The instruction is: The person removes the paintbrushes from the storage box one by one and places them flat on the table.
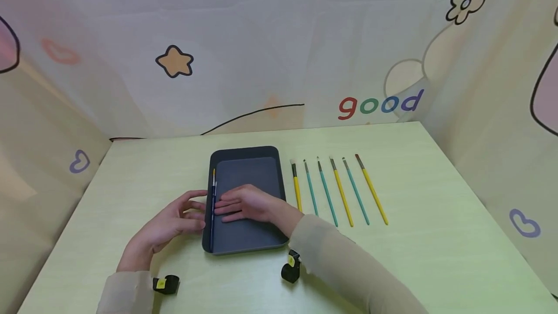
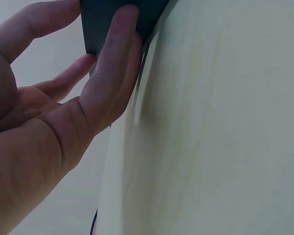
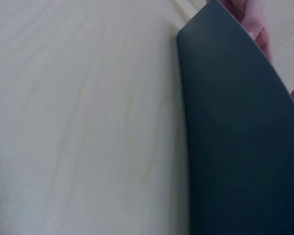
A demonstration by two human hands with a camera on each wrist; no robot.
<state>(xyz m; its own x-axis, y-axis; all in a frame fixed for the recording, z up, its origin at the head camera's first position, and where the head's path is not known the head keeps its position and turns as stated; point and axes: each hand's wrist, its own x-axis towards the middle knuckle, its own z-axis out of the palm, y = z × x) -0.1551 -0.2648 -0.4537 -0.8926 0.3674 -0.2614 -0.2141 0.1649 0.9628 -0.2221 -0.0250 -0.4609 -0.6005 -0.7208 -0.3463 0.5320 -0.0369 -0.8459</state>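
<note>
A dark grey tray (image 1: pixel 250 171) lies on the table, its outer wall showing in the left wrist view (image 2: pixel 98 24) and right wrist view (image 3: pixel 235 122). Thin dark-blue paintbrushes (image 1: pixel 212 217) lie lengthwise along its left inner wall; they overlap, so their number is hard to tell. My left hand (image 1: pixel 176 219) rests its fingertips against the tray's left outer side, fingers loosely bent. Over the tray's floor, my right hand (image 1: pixel 244 203) reaches in from the right with fingers extended, tips close beside the dark-blue brushes. Whether those tips touch them cannot be told.
To the tray's right, three yellow brushes (image 1: pixel 343 197) and three teal brushes (image 1: pixel 327 195) lie in a spaced row, bristles away from me. The pale table (image 1: pixel 436 256) ends at a printed cloth backdrop (image 1: pixel 261 38). Black wrist devices (image 1: pixel 166 284) sit at both cuffs.
</note>
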